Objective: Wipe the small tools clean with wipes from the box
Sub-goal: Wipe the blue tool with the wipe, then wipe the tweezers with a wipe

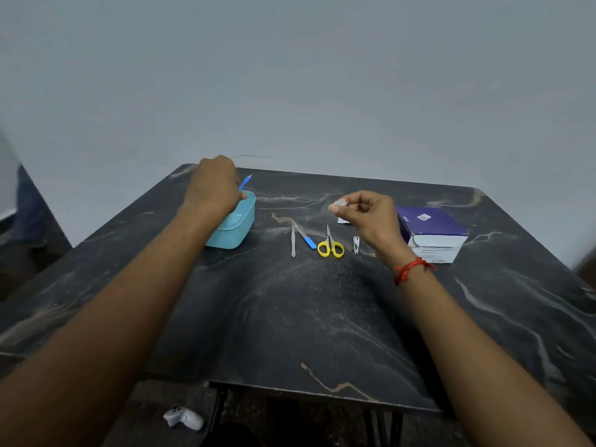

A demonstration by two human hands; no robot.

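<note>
Currently left hand (213, 185) grips blue tool (245, 182), tip pointing up-right.

Table (290, 317): dark marble-look top, matt, dusty
Tub (235, 225): smooth turquoise plastic
Scissors (330, 246): metal blades, glossy yellow plastic handles
Box (432, 232): printed card, probably

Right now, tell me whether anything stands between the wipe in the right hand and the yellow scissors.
Nothing visible does. The right hand pinches the wipe in the air near the yellow scissors, which lie uncovered on the table; the nail clipper lies apart beside them.
</note>
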